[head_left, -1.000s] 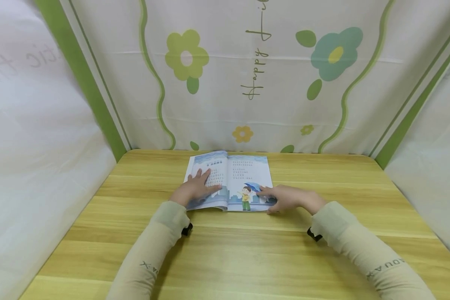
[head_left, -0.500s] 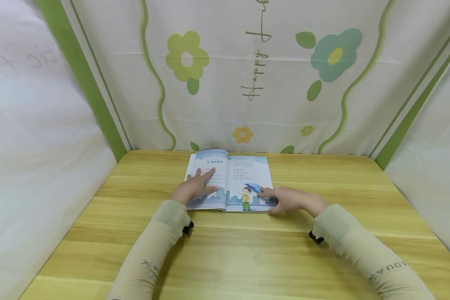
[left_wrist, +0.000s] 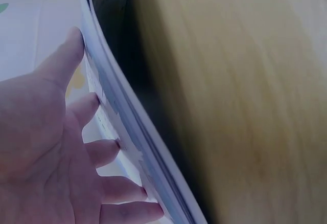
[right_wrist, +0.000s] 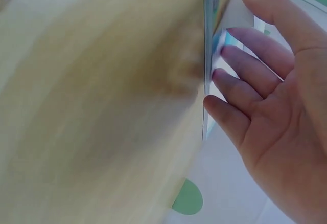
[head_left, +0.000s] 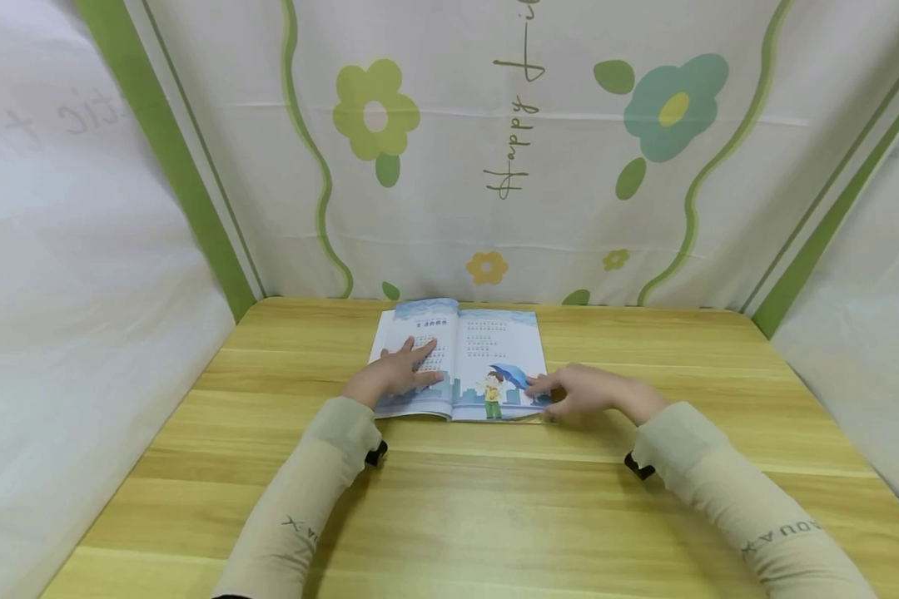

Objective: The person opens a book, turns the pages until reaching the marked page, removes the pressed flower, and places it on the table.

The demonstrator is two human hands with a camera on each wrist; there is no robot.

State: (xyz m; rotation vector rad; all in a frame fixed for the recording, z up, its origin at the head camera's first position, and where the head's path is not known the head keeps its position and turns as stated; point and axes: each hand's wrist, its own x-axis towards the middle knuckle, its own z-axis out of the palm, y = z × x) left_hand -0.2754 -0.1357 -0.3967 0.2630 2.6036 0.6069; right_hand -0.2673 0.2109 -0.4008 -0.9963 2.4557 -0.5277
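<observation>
Near the table's [head_left: 479,516] far edge, toward twelve o'clock, an open book [head_left: 460,358] lies face up in the head view; the left hand [head_left: 399,373] rests on its nine o'clock side, fingers apart and flat. At the four o'clock corner the right hand [head_left: 580,389] seems to pinch the right page [head_left: 494,345] between thumb and fingers, the bottom edge raised. The leaf is probably light, limp and easily creased or torn, so that outer corner looks the best hold. The left wrist view shows fingertips spread along the page, with the bowed edges of several leaves beside them; the stack should be springy, and smooth paper may slide without a flat palm. In the right wrist view the thumb, toward one o'clock, meets the pale lifted leaf, the fingers reaching the edge with gaps between them.
</observation>
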